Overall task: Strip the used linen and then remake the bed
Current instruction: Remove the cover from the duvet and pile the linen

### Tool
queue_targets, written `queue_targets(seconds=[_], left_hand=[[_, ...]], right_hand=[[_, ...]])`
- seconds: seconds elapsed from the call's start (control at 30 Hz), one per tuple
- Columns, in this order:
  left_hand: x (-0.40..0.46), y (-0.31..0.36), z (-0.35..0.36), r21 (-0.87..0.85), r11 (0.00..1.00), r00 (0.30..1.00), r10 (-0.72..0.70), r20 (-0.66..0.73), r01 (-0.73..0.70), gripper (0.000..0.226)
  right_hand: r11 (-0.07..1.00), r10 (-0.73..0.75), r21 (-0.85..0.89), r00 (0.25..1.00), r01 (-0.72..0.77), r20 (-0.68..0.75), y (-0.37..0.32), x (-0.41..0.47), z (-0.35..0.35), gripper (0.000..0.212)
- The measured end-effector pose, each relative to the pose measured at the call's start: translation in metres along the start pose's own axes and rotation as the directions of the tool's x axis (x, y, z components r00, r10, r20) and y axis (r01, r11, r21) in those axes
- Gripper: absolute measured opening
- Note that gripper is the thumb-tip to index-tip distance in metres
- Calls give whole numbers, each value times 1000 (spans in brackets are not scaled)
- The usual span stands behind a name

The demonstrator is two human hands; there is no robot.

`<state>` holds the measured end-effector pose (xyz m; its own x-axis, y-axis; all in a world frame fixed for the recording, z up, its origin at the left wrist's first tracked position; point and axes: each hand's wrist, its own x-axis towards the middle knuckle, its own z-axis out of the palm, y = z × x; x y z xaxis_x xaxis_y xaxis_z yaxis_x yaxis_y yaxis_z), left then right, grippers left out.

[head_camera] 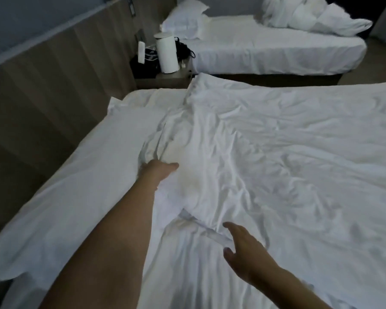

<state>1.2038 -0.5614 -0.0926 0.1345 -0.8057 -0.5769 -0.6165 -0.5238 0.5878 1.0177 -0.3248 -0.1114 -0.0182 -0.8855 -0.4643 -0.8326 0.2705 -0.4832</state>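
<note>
One bunched duvet point(254, 152) edge inside left hand point(158, 169) grip.

we see white kettle point(167, 55) on nightstand point(165, 79) | black cords point(183, 50) just beside it | second bed point(276, 54) beyond, pillow point(184, 21) on it

White duvet point(276, 152), white kettle point(167, 54), brown wood-grain wall panel point(54, 74).

— On the near bed point(54, 197)?
— Covered by a rumpled white duvet point(288, 152), bunched along its left edge.
— Far bed point(276, 56)?
— Pillow point(183, 21) at the head, heaped linen point(310, 16) further along.
— Between them?
— Nightstand point(165, 78), bearing a white kettle point(166, 53).
</note>
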Motion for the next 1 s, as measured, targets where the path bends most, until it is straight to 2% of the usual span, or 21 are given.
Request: queue_targets(seconds=[0.07,0.13,0.2,0.27,0.3,0.33,0.37,0.43,0.47,0.53,0.57,0.63,0.7,0.77,0.8,0.83,0.9,0.93,1.0], left_hand=[[-14,6,3,63,981,978,187,-94,-182,53],[-59,25,-9,52,952,938,305,-164,-301,29],[-115,45,-41,-85,923,905,346,-246,-376,23],[-173,54,-83,-274,869,892,322,-316,-411,24],[-199,51,-102,-350,837,891,309,-332,-420,24],[-224,43,-116,-418,805,895,293,-336,-421,22],[-246,31,-123,-484,771,902,274,-333,-413,19],[-273,-3,-123,-601,730,937,162,-310,-325,15],[-278,-22,-118,-648,721,956,73,-283,-246,15],[-284,-55,-110,-735,676,976,-122,-180,-51,26],[-287,-64,-108,-764,645,977,-168,-130,9,34],[-294,-64,-110,-751,657,974,-119,-191,-67,36],[-305,-44,-114,-665,708,952,35,-304,-238,21],[-318,-25,-107,-634,688,920,132,-369,-353,13],[-319,-23,-99,-647,674,921,136,-366,-357,13],[-317,-24,-89,-690,646,932,100,-347,-326,13],[-313,-27,-72,-796,568,963,-18,-267,-210,15],[-310,-28,-64,-810,555,968,-28,-248,-191,16],[-312,-24,-48,-773,597,971,43,-234,-213,11]], right_hand=[[998,56,-10,998,-56,-5,-7,-7,-7,62],[995,95,-21,994,-96,-45,-22,-17,-25,69],[995,101,-2,987,-102,-127,-46,-30,-44,85],[997,66,-22,956,-75,-285,-73,-43,-60,104],[997,43,-48,931,-64,-362,-87,-51,-66,107],[997,24,-62,906,-55,-423,-99,-59,-71,98],[997,14,-67,896,-48,-443,-109,-67,-74,79],[991,6,-121,915,-60,-403,-122,-86,-75,39],[983,4,-172,932,-71,-363,-123,-97,-72,30],[964,-3,-257,962,-70,-272,-123,-118,-66,24],[953,-21,-299,971,-52,-236,-124,-126,-65,23],[943,-45,-332,977,-28,-209,-126,-133,-70,19],[949,-42,-313,970,-36,-239,-123,-139,-84,15],[954,-33,-296,964,-48,-263,-111,-150,-91,16],[959,-26,-279,963,-51,-266,-103,-158,-91,17],[972,-17,-229,969,-42,-247,-94,-165,-88,18],[996,18,-80,993,-28,-119,-75,-180,-80,33],[998,41,-37,998,-43,-53,-64,-187,-76,45],[994,104,-35,995,-104,6,-41,-201,-74,63]])
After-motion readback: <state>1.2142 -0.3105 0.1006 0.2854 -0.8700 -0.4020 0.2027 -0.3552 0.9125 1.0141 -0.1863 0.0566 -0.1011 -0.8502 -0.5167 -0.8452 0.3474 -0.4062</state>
